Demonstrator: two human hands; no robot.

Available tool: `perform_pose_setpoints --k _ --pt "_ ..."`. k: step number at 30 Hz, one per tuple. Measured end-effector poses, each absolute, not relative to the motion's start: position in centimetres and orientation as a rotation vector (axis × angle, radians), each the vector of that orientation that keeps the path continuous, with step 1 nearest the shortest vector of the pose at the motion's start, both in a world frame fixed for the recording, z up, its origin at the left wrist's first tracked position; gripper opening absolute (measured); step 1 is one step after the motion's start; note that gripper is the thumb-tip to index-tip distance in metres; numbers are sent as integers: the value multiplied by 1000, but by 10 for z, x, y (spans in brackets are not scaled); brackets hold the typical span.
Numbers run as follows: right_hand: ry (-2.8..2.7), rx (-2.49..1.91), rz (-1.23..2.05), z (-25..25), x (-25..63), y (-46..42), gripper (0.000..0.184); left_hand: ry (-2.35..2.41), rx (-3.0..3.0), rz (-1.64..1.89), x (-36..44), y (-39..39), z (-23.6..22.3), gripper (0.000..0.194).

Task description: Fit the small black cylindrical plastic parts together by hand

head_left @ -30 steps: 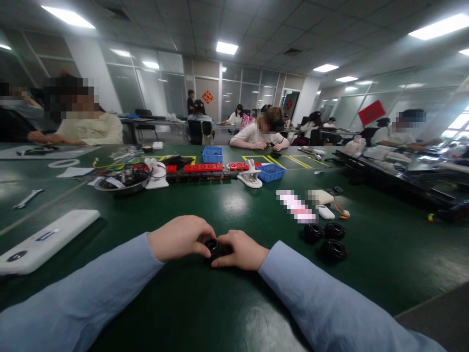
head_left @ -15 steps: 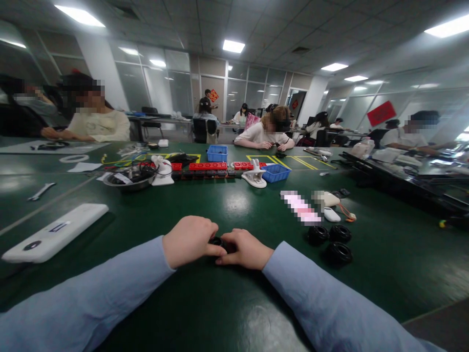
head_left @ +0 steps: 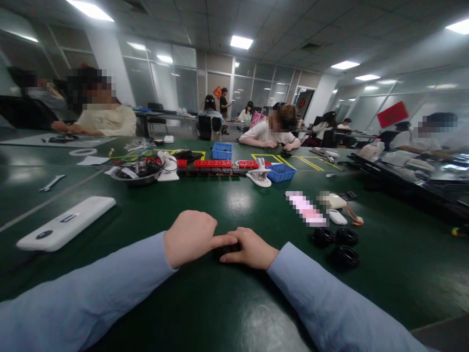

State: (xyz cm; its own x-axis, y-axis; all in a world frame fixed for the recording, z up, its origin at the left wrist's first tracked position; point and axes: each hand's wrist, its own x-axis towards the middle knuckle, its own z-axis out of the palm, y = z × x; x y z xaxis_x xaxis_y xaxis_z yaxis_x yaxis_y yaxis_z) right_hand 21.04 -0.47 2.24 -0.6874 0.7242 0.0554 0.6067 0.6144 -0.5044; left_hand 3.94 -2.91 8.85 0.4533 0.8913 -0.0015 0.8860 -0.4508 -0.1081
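Bracing the black part [head_left: 227, 249] squarely suited the right hand [head_left: 254, 249], its grip pinching it; the left hand's [head_left: 192, 238] grip couldn't be told.

I wear light blue long sleeves, a soft, slightly greyish shade. The left sleeve [head_left: 91, 288], at my eight o'clock, is creased and loosely folded along its length. The right sleeve [head_left: 337, 298], at my four o'clock, looks smoother, with shallow folds. Both reach my wrists and end in straight edges. My left hand [head_left: 192, 238] and right hand [head_left: 252, 249] are bare.
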Motion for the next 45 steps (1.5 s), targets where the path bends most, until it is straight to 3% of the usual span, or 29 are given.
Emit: perform_pose_setpoints --k 4,6,16,39,45 --pt "-2603 -1076 675 24 211 -5 30 -1270 -2861 -56 29 -20 101 31" --pt "-2630 -1024 678 25 212 -5 29 -1061 -3021 -73 25 -18 105 25" --pt "-2708 -855 732 25 217 -1 27 -834 -3208 91 24 -20 103 35" --pt "-2692 -906 723 23 215 -2 32 -955 -3145 125 31 -21 96 34" --pt "-2675 -901 759 26 216 -4 32 -1060 -3094 123 35 -22 95 25"
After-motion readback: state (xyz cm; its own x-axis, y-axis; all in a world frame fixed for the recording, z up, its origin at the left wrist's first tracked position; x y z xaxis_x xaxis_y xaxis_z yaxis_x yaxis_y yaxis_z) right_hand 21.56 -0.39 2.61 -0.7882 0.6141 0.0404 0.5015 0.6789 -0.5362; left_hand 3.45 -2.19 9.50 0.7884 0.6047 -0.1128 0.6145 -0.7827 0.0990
